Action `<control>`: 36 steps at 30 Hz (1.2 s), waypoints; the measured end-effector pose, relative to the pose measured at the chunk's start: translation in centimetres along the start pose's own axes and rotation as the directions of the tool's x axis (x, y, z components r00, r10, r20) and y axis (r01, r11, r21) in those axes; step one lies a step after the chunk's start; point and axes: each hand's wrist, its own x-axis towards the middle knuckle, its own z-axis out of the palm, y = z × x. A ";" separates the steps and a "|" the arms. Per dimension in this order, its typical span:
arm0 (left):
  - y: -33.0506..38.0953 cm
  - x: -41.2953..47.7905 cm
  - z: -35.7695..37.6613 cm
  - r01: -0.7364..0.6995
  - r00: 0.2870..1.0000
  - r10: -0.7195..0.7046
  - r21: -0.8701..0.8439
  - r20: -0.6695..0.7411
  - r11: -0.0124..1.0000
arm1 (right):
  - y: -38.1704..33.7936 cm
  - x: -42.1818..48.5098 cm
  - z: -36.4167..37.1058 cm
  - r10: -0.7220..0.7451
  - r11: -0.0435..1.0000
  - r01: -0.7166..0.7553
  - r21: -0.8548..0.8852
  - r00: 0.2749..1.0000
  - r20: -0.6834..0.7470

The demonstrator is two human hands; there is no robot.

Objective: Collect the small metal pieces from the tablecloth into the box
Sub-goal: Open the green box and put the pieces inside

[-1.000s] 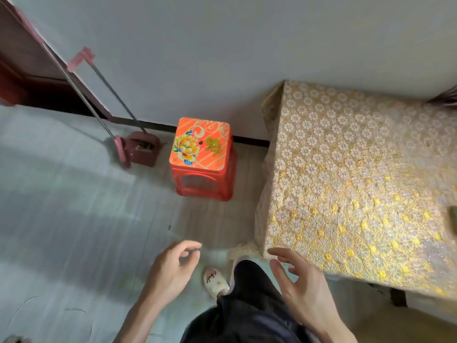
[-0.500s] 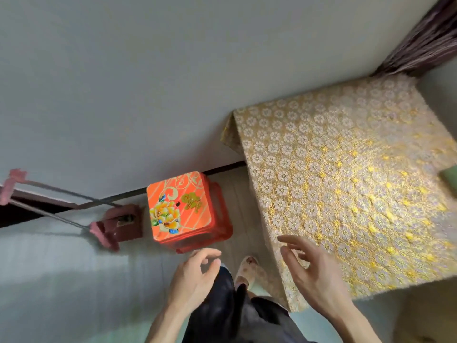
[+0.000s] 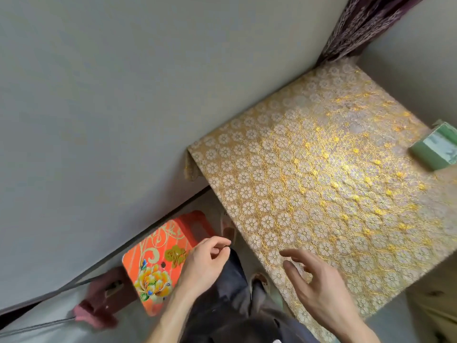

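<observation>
A gold and white flower-patterned lace tablecloth (image 3: 309, 181) covers the desk, which stands in the corner of the room against a plain grey wall (image 3: 111, 95). A dark purple patterned curtain (image 3: 366, 23) hangs at the far corner. A pale green rectangular box (image 3: 432, 152) sits on the tablecloth at its right side, well apart from both hands and partly cut off by the edge of the view. The small metal pieces cannot be made out against the busy pattern of the cloth.

The hands are apart. The left hand (image 3: 207, 263) hangs off the desk, over the gap between the desk's near-left edge and an orange-red plastic stool (image 3: 158, 263) with a yellow flower printed on its seat. Its fingers are loosely curled, the thumb lies near the forefinger, and nothing shows in its hold. The right hand (image 3: 319, 285) is over the near corner of the tablecloth with its fingers spread and relaxed, holding nothing. Whether it touches the cloth cannot be told.

Between the hands are the person's dark trousers (image 3: 232, 288), with a light slipper (image 3: 228, 229) on the floor just beside the desk edge. A blurred pinkish-maroon plastic dustpan (image 3: 99, 300) lies on the floor to the left of the stool, near the wall.
</observation>
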 end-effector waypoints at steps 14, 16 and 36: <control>7.3 25.7 -12.2 -0.143 0.975 0.073 0.334 0.212 0.932 | -8.7 22.6 -0.5 0.274 0.959 -0.256 0.126 0.948 -0.161; 7.0 29.3 -12.6 -0.139 0.986 0.088 0.397 0.144 0.907 | -8.7 26.3 -0.2 0.270 0.961 -0.259 0.095 0.953 -0.136; 2.6 37.8 -9.7 -0.098 0.978 0.203 0.763 -0.044 0.639 | 2.0 37.3 11.0 0.205 0.872 -0.223 -0.435 0.975 -0.088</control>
